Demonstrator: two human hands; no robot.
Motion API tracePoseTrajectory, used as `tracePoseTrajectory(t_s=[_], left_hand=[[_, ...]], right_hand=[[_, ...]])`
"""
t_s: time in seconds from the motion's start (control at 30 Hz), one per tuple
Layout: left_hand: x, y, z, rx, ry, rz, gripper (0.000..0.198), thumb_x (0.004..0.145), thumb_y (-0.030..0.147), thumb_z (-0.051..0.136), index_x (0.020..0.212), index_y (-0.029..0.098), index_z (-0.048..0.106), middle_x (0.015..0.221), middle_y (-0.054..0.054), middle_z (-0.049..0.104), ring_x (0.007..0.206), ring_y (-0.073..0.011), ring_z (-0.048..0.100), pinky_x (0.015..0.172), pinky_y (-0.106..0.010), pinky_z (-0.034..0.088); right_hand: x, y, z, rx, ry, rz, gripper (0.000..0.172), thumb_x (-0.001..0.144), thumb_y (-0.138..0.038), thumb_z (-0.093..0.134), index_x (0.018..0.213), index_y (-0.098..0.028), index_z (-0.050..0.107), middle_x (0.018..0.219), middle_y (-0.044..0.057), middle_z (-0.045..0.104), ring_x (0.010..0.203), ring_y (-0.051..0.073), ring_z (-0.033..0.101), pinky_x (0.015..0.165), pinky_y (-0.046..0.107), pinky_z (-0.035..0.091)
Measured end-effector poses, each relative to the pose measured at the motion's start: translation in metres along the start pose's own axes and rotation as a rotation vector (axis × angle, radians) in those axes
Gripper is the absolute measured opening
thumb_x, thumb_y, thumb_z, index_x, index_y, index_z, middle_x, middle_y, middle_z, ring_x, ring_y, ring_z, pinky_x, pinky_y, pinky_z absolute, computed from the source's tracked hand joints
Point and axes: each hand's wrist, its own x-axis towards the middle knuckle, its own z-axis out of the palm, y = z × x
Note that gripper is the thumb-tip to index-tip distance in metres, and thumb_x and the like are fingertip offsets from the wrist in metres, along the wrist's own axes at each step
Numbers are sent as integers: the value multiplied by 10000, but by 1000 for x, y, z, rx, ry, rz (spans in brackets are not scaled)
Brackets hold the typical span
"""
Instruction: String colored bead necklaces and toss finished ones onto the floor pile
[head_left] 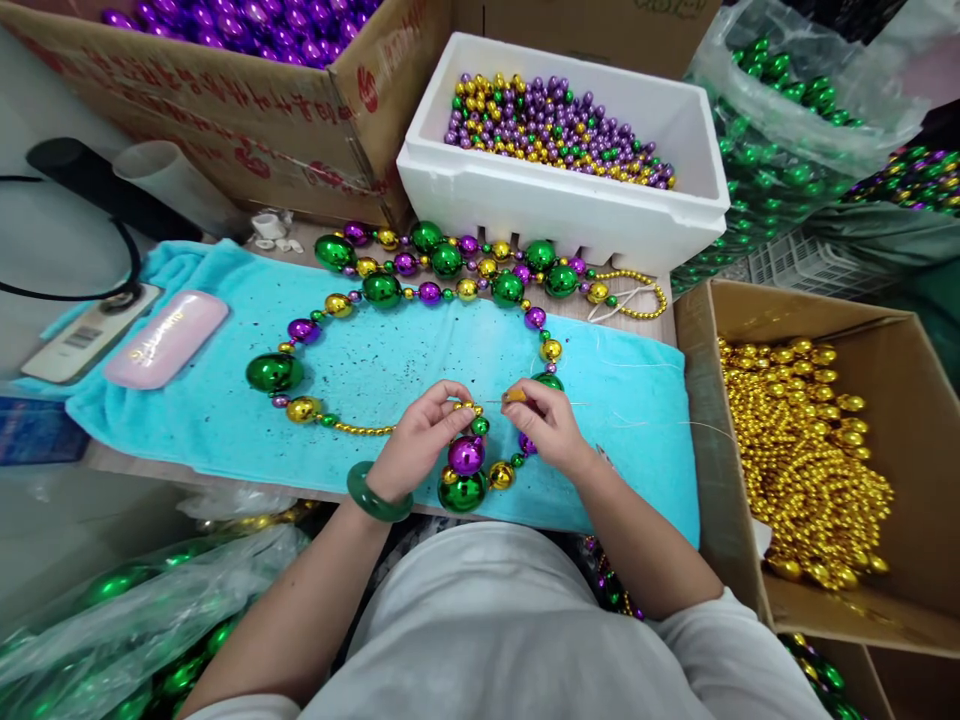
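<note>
- Nearest me, off the desk's near-left corner: one clear plastic bag [150, 610] stuffed with shiny green balls.
- At the near edge of the desk, on the turquoise towel [225, 420], are both hands. The left hand [420, 435], with one green bangle [375, 495] on its wrist, is pinched tight on the little gold beads of the bead strand [382, 290]. The right hand [551, 425] is pinched just as narrow on a small gold bit at the strand's other end, and there's only a small gap between the two hands.
- The bead strand lies in one big loop on the towel, running from the hands up to the far edge. It mixes green, purple and gold balls, big and small.
- Left edge of the towel: one pink case [165, 340].
- Just off the right edge: one cardboard box [697, 400] full of gold beads.
- Far edge, middle: one white foam box [555, 205] holding small purple, gold and green beads all mixed together.
- Far-left corner: one big cardboard box [247, 110] of purple beads.
- Far right: another plastic bag [795, 130] of green beads.
</note>
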Motion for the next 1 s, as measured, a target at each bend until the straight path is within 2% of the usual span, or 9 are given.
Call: tracePoseTrajectory(t_s=[0.1, 0.17, 0.3, 0.43, 1.0], left_hand=[[0, 2, 3, 54, 73, 37, 295, 760, 386, 705, 890, 184, 534, 584, 60, 552, 502, -79, 529, 470, -176, 373], [1, 4, 5, 22, 86, 15, 313, 742, 390, 718, 886, 187, 528, 570, 60, 558, 491, -85, 533, 458, -175, 369], [0, 6, 3, -133, 13, -86, 366, 720, 402, 729, 909, 200, 489, 612, 27, 626, 551, -142, 619, 510, -219, 461], [1, 4, 0, -225, -42, -101, 327, 750, 366, 708, 917, 197, 485, 606, 9, 632, 559, -145, 623, 535, -226, 478], [1, 0, 2, -295, -99, -106, 296, 765, 333, 705, 924, 186, 502, 612, -8, 642, 562, -142, 621, 548, -220, 492]], right_hand=[[-2, -4, 1, 1, 19, -2, 379, 822, -549, 565, 741, -178, 558, 608, -17, 452, 573, 114, 393, 543, 253, 321], [-2, 0, 1, 35, 6, 21, 425, 841, -581, 516, 723, -175, 563, 610, -9, 469, 560, 110, 397, 525, 249, 318], [-1, 10, 3, 147, -16, 120, 539, 830, -668, 448, 670, -166, 561, 608, 8, 508, 513, 98, 397, 478, 242, 310], [0, 15, 10, 203, -27, 173, 532, 833, -648, 457, 652, -160, 566, 595, 8, 511, 513, 96, 403, 471, 235, 306], [0, 19, 18, 113, -42, 44, 453, 913, -473, 424, 609, -159, 544, 570, -8, 505, 552, 100, 449, 539, 233, 341]])
